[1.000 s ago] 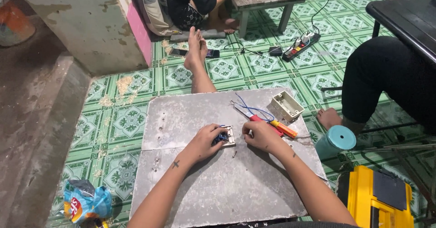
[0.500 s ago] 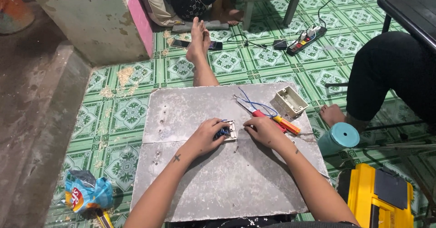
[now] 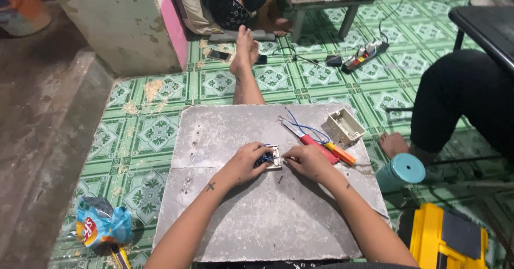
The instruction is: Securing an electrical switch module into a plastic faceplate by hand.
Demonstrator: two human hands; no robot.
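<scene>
— What have you got your hands on there?

— A small white plastic switch plate with blue wires bunched on its back (image 3: 269, 157), lying about the middle of the grey, scuffed slab worktop (image 3: 241, 226). My left hand (image 3: 247, 162) is curled over its near side, fingers closed onto the wires and the edge. My right hand (image 3: 308, 161) has its fingertips pinched together right against the plate's other edge; whether they grip a screw or a tool there I cannot tell

— How does it handle?

— Light and stiff, I'd judge, and the plastic is smooth enough to skate on the slab, so I pin it by the rim with the left hand. The thin wires bend easily and I would not pull the piece by them. The rim and corners are the safe places to hold

— What's near it?

— Just beyond my right hand, a screwdriver with a red handle (image 3: 317, 144) and an orange-handled tool (image 3: 341, 154), lying side by side. Behind them a loose blue wire (image 3: 305, 128) and an open white plastic wall box (image 3: 346, 126) near the far right corner

— Any packets or labels?

— A crumpled blue snack bag with a red and yellow patch (image 3: 101, 225) on the green patterned tile floor (image 3: 150, 132) to my left. To my right, a teal cylinder lying on its side (image 3: 400, 171) and a yellow and black plastic case (image 3: 448, 241)
</scene>
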